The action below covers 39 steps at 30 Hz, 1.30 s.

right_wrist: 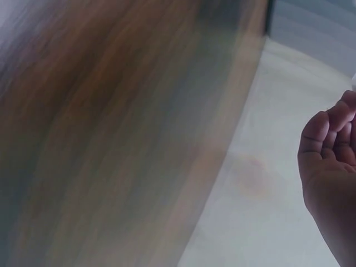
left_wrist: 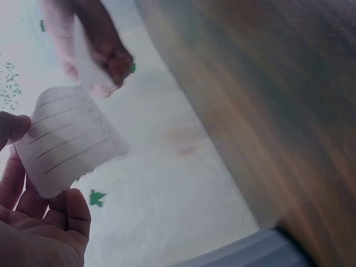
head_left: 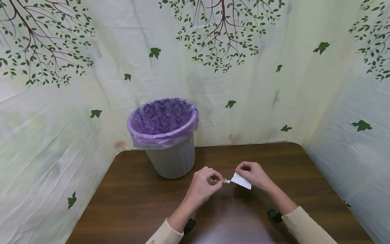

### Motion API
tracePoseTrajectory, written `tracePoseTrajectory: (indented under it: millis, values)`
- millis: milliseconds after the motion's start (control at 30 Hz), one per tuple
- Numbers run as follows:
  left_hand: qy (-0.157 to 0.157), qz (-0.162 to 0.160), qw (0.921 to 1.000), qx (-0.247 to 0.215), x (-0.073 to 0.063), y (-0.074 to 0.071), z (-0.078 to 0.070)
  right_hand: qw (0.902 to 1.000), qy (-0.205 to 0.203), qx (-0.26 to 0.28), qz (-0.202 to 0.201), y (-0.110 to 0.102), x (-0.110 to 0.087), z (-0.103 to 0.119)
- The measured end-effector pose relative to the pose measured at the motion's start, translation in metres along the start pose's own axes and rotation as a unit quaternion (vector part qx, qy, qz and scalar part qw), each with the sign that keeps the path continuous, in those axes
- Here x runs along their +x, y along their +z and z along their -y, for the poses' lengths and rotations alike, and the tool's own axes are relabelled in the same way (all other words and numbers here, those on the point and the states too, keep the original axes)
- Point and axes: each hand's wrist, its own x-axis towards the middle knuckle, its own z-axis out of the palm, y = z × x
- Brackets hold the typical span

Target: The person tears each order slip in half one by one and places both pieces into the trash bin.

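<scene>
My left hand (head_left: 203, 185) pinches a torn piece of lined paper (left_wrist: 69, 136) between thumb and fingers. Printed lines and a row of small boxes show on it in the left wrist view, and its lower edge is ragged. Close by on the right, my right hand (head_left: 255, 175) pinches a second piece of white lined paper (head_left: 241, 181). Both pieces are held above the wooden table (head_left: 134, 196), very near each other in the head view. The right wrist view shows curled fingers (right_wrist: 316, 133) at its right edge, with the paper mostly out of frame.
A grey waste bin (head_left: 175, 159) lined with a purple patterned bag (head_left: 163, 137) stands at the table's back left, beyond my left hand. Behind the table hangs a pale cloth (head_left: 213, 125) printed with branches and leaves. Dark wrist devices (head_left: 275, 216) sit under both wrists.
</scene>
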Motion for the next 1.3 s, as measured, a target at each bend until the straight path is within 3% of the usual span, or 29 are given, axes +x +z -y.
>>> tracePoseTrajectory:
  millis: [133,300,600,733,867,1133,1300]
  values:
    - [0.019,-0.013,0.9997,0.007,-0.001,-0.01,-0.007,0.9998,0.005,-0.018,-0.012,-0.005,0.002,-0.009]
    - [0.015,-0.019,0.9996,0.015,-0.001,-0.022,-0.01,0.9998,0.007,-0.016,-0.004,-0.009,0.003,-0.011]
    - [0.018,-0.055,0.9979,0.027,0.004,-0.046,-0.009,0.9993,-0.032,-0.016,-0.011,-0.014,0.014,0.017]
    - [0.017,-0.094,0.9946,0.041,0.013,-0.064,-0.01,0.9986,-0.051,0.0,-0.018,-0.018,0.027,0.044]
    - [0.025,-0.128,0.9909,0.034,0.027,-0.092,-0.019,0.9974,-0.067,0.022,-0.015,-0.021,0.045,0.079]
    - [0.056,-0.2,0.9779,0.02,0.074,-0.162,-0.043,0.9878,-0.14,0.065,-0.019,-0.027,0.091,0.17]
    - [0.03,-0.248,0.9677,0.03,0.099,-0.192,-0.038,0.9827,-0.157,0.092,-0.034,-0.024,0.112,0.221]
